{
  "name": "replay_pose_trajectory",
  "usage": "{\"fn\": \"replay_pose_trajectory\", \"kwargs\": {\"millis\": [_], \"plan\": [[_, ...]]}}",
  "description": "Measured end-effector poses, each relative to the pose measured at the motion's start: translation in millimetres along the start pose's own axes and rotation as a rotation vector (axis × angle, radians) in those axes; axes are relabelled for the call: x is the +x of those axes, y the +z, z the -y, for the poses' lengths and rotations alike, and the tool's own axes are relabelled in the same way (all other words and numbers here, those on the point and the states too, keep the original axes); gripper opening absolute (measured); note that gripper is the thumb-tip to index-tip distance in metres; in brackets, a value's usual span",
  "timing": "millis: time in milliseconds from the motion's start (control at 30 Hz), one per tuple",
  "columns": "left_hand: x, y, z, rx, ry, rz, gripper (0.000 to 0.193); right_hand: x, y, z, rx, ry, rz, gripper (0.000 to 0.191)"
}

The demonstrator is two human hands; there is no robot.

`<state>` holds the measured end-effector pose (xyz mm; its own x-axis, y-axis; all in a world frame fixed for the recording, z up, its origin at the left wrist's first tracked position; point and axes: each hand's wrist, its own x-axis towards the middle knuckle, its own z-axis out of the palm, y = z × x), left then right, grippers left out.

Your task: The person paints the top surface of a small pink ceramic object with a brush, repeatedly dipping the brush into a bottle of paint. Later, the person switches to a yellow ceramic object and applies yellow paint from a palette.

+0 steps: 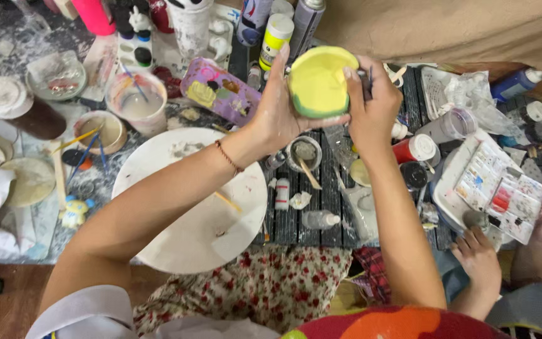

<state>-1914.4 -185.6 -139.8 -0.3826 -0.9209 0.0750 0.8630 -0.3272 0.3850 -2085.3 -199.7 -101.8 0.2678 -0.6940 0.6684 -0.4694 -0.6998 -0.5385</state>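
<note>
While left fingers (281, 75) cradle the yellow bowl (318, 81), right fingers (354, 88) (curled) clamp its rim.

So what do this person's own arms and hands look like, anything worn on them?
Both forearms are bare. The left hand has a thin reddish-brown cord bracelet at the wrist, and a short white sleeve covers the upper arm. The right hand wears no ring or band that shows; its upper arm meets a bright red, orange and green garment. No gloves.

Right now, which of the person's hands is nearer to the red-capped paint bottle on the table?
Right. The right hand grips the yellow bowl's right edge, just up-left of the red-capped bottle. The left hand holds the bowl's left side, farther away.
</note>
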Motion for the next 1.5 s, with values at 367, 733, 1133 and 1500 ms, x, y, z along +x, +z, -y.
{"fn": "replay_pose_trajectory", "kwargs": {"millis": [367, 733, 1133, 1500], "plan": [[-253.4, 35.4, 27.2, -0.139, -0.042, 0.24, 0.07, -141.2, -68.7, 172.7, 0.221, -0.18, -0.308, 0.047], [-417.1, 52.5, 72.2, 0.773, 0.38, 0.207, 0.078, -295.3, -31.6, 302.9, -0.211, -0.051, -0.095, 0.066], [-512.7, 67.5, 81.7, 1.476, 0.789, 0.269, 0.065, -399.2, -8.1, 356.4, -0.19, -0.469, -0.101, 0.05], [-539.9, 45.7, 93.8, 1.523, 0.927, 0.27, 0.067, -417.2, -1.6, 366.8, -0.073, -0.362, -0.083, 0.061]]}}
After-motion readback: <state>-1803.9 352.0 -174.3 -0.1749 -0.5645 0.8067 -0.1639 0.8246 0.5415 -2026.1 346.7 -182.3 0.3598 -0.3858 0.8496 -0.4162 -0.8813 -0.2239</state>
